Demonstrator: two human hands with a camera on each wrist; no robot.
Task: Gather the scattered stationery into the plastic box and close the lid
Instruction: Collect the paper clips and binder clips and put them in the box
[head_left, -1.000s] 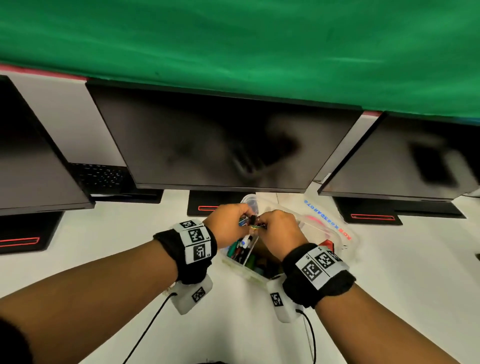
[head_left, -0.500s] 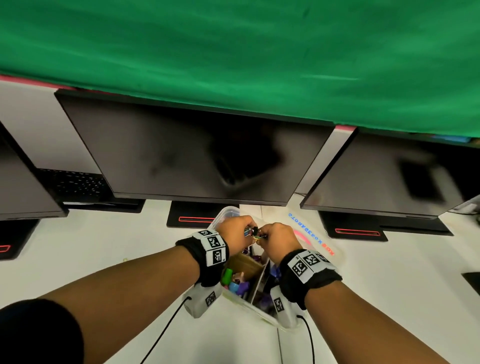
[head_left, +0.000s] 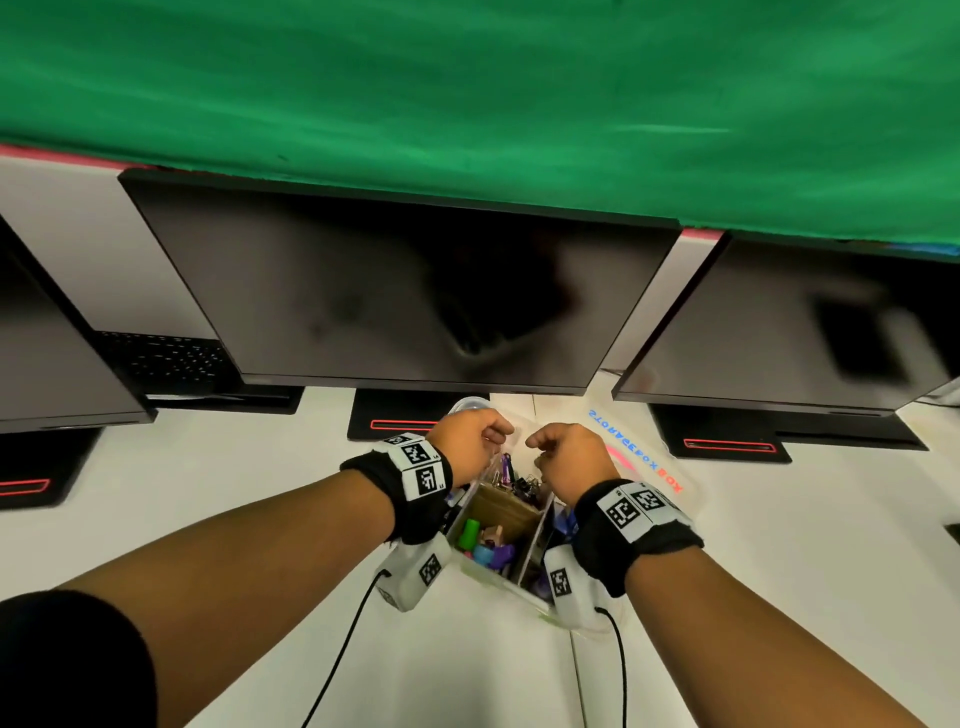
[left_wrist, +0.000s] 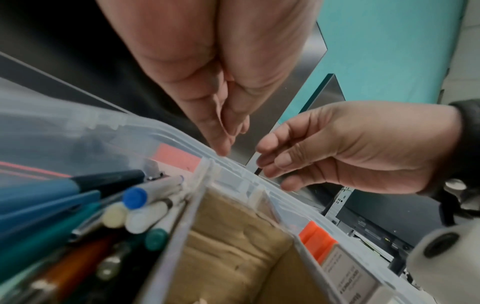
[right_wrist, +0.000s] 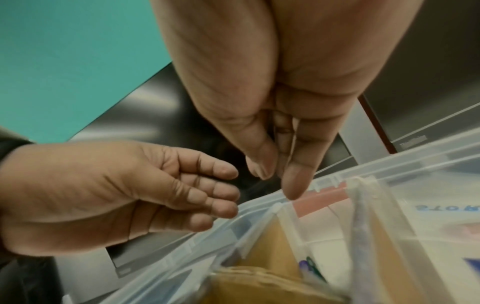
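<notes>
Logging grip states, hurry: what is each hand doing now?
Left hand: open, fingers loosely curled, holding nothing.
Right hand: open, fingers relaxed, nothing visible in its grip.

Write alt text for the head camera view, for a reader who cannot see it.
Two bare hands, left hand and right hand, hover apart with loosely curled fingers over an open clear plastic box of pens and clips on a white desk. Its lid lies open behind, below three dark monitors.

White table (head_left: 779, 597) under my arms, plastic box (head_left: 498, 577) sitting open on it, monitor stands (head_left: 727, 441) behind, black keyboard (head_left: 166, 358) far left.
</notes>
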